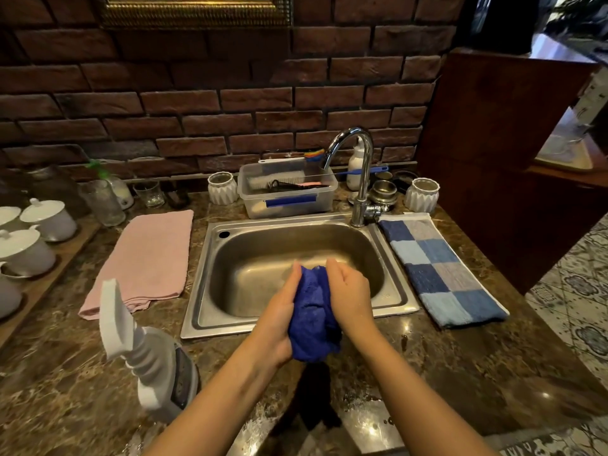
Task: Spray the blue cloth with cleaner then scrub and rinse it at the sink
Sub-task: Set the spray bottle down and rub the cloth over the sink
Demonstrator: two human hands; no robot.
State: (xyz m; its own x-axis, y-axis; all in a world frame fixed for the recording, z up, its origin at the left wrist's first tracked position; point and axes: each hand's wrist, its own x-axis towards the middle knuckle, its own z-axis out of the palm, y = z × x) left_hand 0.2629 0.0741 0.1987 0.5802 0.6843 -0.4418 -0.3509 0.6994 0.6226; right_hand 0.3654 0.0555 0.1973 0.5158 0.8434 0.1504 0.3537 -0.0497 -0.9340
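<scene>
The blue cloth point(314, 319) is bunched up between both hands over the front rim of the steel sink point(210, 258). My left hand point(279, 319) grips its left side and my right hand point(350, 296) grips its right side. A white spray bottle point(144, 350) stands on the counter at the front left, its nozzle pointing up and away. The chrome tap point(360, 179) rises at the sink's back right; no water is visibly running. The sink basin looks empty.
A pink towel point(148, 261) lies left of the sink and a blue checked towel point(441, 271) right of it. A plastic tub point(286, 192) with brushes sits behind the sink. White lidded cups point(39, 232) and glasses line the left. Wet patches mark the front counter.
</scene>
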